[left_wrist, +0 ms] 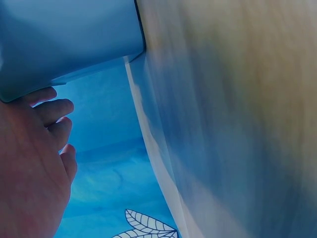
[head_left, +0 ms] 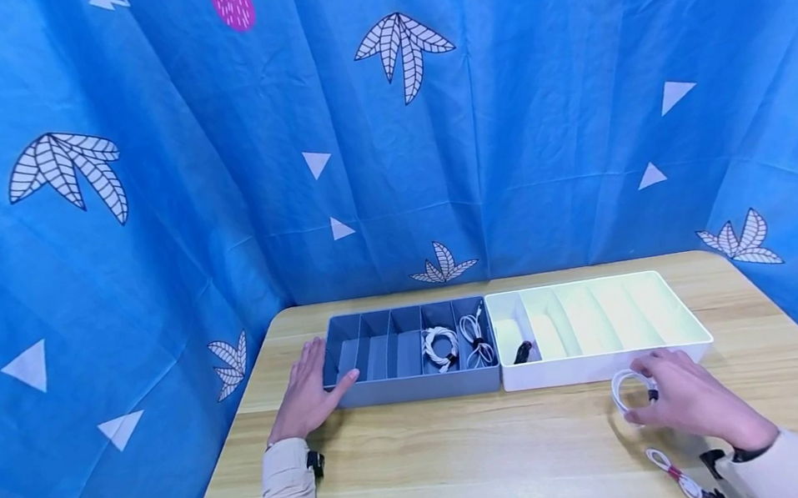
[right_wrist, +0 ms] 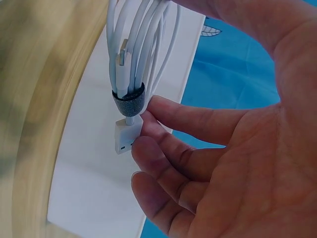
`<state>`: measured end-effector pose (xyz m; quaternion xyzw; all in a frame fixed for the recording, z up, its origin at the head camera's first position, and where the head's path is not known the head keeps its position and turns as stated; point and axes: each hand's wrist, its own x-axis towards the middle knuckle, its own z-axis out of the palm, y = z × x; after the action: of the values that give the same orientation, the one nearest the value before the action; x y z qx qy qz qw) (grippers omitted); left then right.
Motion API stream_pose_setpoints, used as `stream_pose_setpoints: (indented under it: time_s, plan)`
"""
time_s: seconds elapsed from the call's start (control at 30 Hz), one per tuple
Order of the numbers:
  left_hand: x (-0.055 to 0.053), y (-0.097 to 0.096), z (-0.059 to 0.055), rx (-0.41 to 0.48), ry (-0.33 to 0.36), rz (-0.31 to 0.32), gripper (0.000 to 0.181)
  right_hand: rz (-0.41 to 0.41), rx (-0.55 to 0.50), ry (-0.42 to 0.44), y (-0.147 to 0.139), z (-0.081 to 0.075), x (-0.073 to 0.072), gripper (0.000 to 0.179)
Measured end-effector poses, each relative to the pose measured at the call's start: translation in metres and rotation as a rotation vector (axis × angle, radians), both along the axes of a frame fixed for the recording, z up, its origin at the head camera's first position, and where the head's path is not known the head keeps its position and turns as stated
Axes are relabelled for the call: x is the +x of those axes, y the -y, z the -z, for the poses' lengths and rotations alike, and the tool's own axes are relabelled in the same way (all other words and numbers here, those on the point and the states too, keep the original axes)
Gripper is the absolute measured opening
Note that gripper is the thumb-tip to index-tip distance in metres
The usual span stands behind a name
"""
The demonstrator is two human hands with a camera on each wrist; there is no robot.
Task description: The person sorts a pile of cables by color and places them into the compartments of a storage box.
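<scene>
My right hand [head_left: 679,397] pinches a coiled white USB cable [head_left: 628,394] just in front of the white divided box. In the right wrist view a dark strap [right_wrist: 130,100] wraps the coil, and a white USB plug [right_wrist: 128,135] hangs below it near my fingertips. My left hand [head_left: 308,395] rests against the left end of the grey divided box [head_left: 417,388], thumb at its front rim and fingers spread along the side. In the left wrist view the fingers lie beside the box's wall [left_wrist: 69,44].
The grey box's right compartments hold white cables [head_left: 442,347]. A small black item [head_left: 523,352] lies in the left compartment of the white box [head_left: 574,371]. Below my right hand, a white cable with a red tie [head_left: 675,475] lies on the wooden table [head_left: 474,475]. Blue curtain [head_left: 566,134] surrounds the table.
</scene>
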<state>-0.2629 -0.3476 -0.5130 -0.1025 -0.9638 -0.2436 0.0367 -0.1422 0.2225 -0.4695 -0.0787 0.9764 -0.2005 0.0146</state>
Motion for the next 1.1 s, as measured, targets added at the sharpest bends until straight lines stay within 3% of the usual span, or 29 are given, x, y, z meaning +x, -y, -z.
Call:
stream_pose_setpoints:
  time_s: [0.57, 1.1]
  plan:
    - [0.0, 0.0, 0.001, -0.004, -0.001, -0.004, 0.106, -0.005, -0.002, -0.001, 0.007, -0.007, -0.003, 0.081]
    - [0.001, -0.001, -0.001, 0.004, -0.01, 0.0, 0.105, -0.02, -0.002, -0.053, 0.015, -0.013, -0.008, 0.076]
